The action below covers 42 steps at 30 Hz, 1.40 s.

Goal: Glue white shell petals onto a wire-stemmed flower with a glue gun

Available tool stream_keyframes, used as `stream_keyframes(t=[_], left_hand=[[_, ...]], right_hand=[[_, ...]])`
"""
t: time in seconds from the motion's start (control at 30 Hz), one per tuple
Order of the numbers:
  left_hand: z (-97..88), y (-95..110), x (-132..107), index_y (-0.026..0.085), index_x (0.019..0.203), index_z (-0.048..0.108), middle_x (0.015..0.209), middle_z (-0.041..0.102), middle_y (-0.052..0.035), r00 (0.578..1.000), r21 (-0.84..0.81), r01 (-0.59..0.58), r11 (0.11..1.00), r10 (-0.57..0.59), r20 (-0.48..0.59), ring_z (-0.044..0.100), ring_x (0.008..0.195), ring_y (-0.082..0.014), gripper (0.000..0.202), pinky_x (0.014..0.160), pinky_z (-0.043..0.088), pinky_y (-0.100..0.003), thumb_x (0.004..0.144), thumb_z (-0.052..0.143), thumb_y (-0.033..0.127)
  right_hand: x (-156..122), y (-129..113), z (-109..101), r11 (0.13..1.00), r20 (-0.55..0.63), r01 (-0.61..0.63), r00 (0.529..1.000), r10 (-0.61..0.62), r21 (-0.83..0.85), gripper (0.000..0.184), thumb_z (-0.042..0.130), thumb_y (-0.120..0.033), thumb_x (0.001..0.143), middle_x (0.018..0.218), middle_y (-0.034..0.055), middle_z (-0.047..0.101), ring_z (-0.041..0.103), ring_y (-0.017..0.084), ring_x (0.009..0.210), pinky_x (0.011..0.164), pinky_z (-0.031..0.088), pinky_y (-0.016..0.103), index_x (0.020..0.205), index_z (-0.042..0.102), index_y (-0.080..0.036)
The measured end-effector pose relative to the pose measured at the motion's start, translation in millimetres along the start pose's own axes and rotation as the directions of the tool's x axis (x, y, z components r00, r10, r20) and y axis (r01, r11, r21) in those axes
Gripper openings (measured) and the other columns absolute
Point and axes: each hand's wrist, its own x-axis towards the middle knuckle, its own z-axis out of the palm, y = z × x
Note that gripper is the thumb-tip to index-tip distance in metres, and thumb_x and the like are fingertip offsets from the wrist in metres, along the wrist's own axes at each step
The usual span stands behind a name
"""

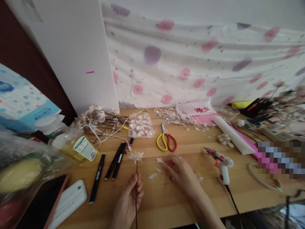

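so, my left grip pinches a dark stem; the white flower tops it, just above that grip, seemingly part done. loose petals lie unattached between my grips; right grip low at table, can't tell if holding any.

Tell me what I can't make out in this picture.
All in the head view:
Flower stem, lower end: cut off by the bottom edge, below the left hand.
Whether the right hand pinches anything: the hand itself hides it.
Bottle label, fine print: too small, blurred.
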Motion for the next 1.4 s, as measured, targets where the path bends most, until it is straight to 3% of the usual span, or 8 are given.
stream_keyframes(t=[0.17,0.4,0.67,0.93,1.03,1.17,1.27,1.4], left_hand=[[1.2,-2,-1,0.012,0.067,0.072,0.055,0.057,0.0058,1.0,0.013,-0.026,1.0,0.026,0.009,0.046,0.046,-0.0035,0.039,0.04,0.041,-0.015,0.043,0.1,0.025],[1.8,-4,-4,0.011,0.069,0.071,0.059,0.059,0.0036,0.998,0.03,-0.06,0.998,0.06,0.022,0.049,0.049,-0.0047,0.034,0.042,0.042,-0.016,0.051,0.098,0.022],[9.5,-3,-4,0.01,0.07,0.073,0.055,0.06,0.0049,0.997,0.056,-0.073,0.996,0.071,0.029,0.051,0.045,-0.0033,0.04,0.039,0.042,-0.013,0.043,0.1,0.022],[33.9,-3,-22,0.013,0.067,0.075,0.05,0.065,0.0036,0.99,0.123,-0.137,0.983,0.132,0.052,0.055,0.042,-0.005,0.043,0.038,0.043,-0.013,0.037,0.101,0.029],[46.1,-3,-34,0.014,0.067,0.076,0.049,0.065,0.0033,0.986,0.155,-0.157,0.975,0.146,0.081,0.055,0.041,-0.0048,0.042,0.038,0.043,-0.012,0.038,0.101,0.031],[62.0,-5,-49,0.013,0.065,0.076,0.048,0.064,0.003,0.98,0.211,-0.166,0.963,0.138,0.141,0.054,0.04,-0.0045,0.042,0.036,0.041,-0.012,0.037,0.101,0.032],[73.0,-7,-58,0.013,0.064,0.076,0.047,0.063,0.0024,0.976,0.248,-0.156,0.956,0.11,0.19,0.053,0.039,-0.0048,0.041,0.035,0.04,-0.012,0.037,0.101,0.033],[85.8,-11,-66,0.015,0.064,0.077,0.046,0.063,0.0021,0.969,0.277,-0.131,0.952,0.064,0.239,0.052,0.036,-0.005,0.04,0.034,0.039,-0.012,0.039,0.1,0.036]], right_hand=[[-1,-11,23,0.998,-0.024,-0.046,0.999,0.045,-0.052,0.008,0.071,-0.022,0.084,0.094,0.0093,0.065,0.058,0.028,0.091,0.081,0.044,0.038,0.079,0.065,-0.02],[-1,-14,30,0.999,-0.058,-0.032,0.998,0.033,0.025,0.013,0.066,-0.011,0.08,0.089,0.0082,0.066,0.058,0.027,0.09,0.081,0.045,0.038,0.073,0.06,-0.02],[-14,-16,20,0.947,-0.102,-0.05,0.991,0.087,0.318,0.009,0.055,-0.03,0.089,0.07,0.0024,0.07,0.065,0.02,0.063,0.059,0.047,0.029,0.085,0.056,-0.022],[-40,-31,-16,0.812,-0.118,0.012,0.991,0.07,0.584,0.03,0.074,-0.051,0.08,0.073,0.0042,0.077,0.071,0.018,0.061,0.057,0.059,0.026,0.082,0.077,-0.021],[-51,-37,-33,0.728,-0.074,0.03,0.997,0.028,0.685,0.025,0.081,-0.045,0.077,0.079,0.005,0.079,0.075,0.02,0.069,0.063,0.062,0.027,0.09,0.079,-0.024],[-61,-52,-54,0.515,0.01,0.06,0.991,-0.133,0.855,0.037,0.087,-0.031,0.074,0.102,0.0047,0.08,0.077,0.02,0.085,0.073,0.064,0.029,0.109,0.076,-0.034],[-59,-67,-66,0.55,-0.138,0.167,0.986,-0.093,0.818,0.014,0.081,-0.028,0.081,0.086,0.0023,0.081,0.076,0.016,0.069,0.066,0.064,0.024,0.094,0.079,-0.033],[-52,-79,-79,0.684,-0.43,0.392,0.894,-0.125,0.615,0.003,0.082,-0.032,0.079,0.075,0.0031,0.075,0.07,0.016,0.067,0.056,0.06,0.022,0.081,0.082,-0.029]])
